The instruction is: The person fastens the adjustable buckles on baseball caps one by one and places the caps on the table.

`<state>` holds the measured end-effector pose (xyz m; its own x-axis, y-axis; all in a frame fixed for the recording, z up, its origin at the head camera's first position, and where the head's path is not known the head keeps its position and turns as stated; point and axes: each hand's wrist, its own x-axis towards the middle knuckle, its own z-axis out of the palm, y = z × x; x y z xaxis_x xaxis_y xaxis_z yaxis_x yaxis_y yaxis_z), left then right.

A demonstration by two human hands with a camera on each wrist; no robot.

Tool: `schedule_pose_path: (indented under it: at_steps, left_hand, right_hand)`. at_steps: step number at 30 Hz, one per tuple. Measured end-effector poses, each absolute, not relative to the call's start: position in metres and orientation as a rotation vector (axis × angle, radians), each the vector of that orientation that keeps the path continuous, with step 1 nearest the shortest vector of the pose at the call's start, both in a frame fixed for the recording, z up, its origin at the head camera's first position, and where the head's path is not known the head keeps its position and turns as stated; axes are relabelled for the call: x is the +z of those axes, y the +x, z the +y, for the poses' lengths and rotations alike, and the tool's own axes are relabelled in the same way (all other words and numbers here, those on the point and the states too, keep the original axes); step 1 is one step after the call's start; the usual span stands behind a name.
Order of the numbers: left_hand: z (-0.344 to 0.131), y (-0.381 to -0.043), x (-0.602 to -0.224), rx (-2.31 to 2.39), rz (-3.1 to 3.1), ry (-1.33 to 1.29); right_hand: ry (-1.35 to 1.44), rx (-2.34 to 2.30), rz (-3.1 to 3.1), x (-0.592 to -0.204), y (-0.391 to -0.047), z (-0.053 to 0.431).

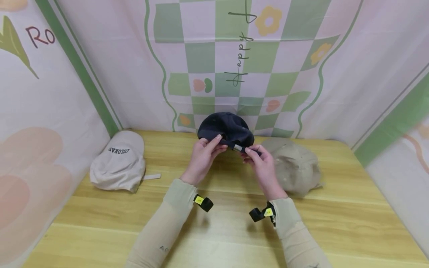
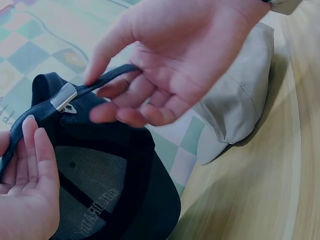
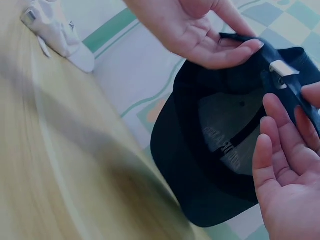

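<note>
A dark navy cap [image 1: 226, 124] is held up above the table, its hollow inside and stitched lettering showing in both wrist views. My left hand [image 1: 202, 154] pinches the cap's back band, thumb on top, left of a silver metal buckle [image 2: 64, 97]. On the buckle's other side, my right hand [image 1: 261, 163] pinches the loose end of the strap [image 2: 112, 75] between thumb and fingers. The strap runs through the buckle [image 3: 284, 68]. In the head view the brim is hidden behind the crown.
A pale cap [image 1: 117, 160] with dark lettering lies at the left of the wooden table [image 1: 228, 230], its strap sticking out. A khaki cap [image 1: 296, 167] lies at the right, partly behind my right hand. Patterned cloth [image 1: 248, 56] hangs behind the table.
</note>
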<state>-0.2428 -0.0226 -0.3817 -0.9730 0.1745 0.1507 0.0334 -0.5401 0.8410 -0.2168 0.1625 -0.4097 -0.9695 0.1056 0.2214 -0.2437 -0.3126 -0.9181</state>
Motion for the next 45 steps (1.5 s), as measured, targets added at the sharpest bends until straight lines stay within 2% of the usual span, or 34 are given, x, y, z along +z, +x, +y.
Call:
schedule_pose_path:
  at_steps: [17, 30, 45]
  left_hand:
    - [-0.019, -0.242, -0.384, 2.690, 1.431, 0.358]
    - [-0.020, -0.244, -0.387, 2.706, 1.414, 0.337]
    - [-0.022, -0.246, -0.387, 2.686, 1.432, 0.314]
  right_hand:
    - [0.435, 2.416, -1.983, -0.429, -0.222, 0.154]
    - [0.444, 2.712, -1.473, -0.422, -0.224, 0.145]
    - [0.387, 2.743, -1.230, -0.406, -0.224, 0.143]
